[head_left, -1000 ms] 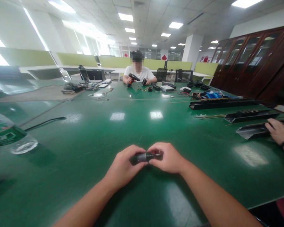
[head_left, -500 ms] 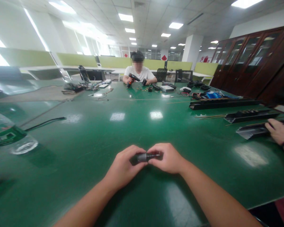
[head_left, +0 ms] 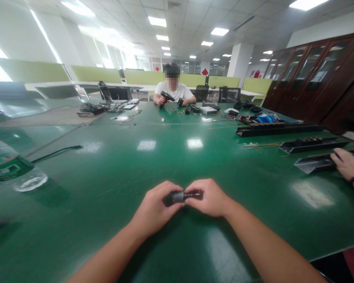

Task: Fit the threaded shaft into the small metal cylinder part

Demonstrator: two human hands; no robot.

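Note:
My left hand (head_left: pixel 153 206) is closed around a small dark grey cylindrical part (head_left: pixel 178 197), its thumb and fingers curved about the wide end. A thinner, stepped shaft (head_left: pixel 192 194) sticks out of that part to the right. My right hand (head_left: pixel 211 198) is closed too, its fingertips pinching this shaft near the cylinder. The part lies roughly level, just above the green table (head_left: pixel 177 165). Its far left end is partly hidden by my left fingers, and its exact kind cannot be made out.
At the left stands a clear bottle (head_left: pixel 10 169) beside a black cable (head_left: pixel 57 153). Black metal channels (head_left: pixel 312 163) lie at the right, where another person's hand (head_left: pixel 349 163) rests. Across the table a person holds a power drill (head_left: pixel 166 97) amid scattered parts.
The grey cylinder has shifted very slightly to the right between my fingers. Both hands keep nearly the same place and grip.

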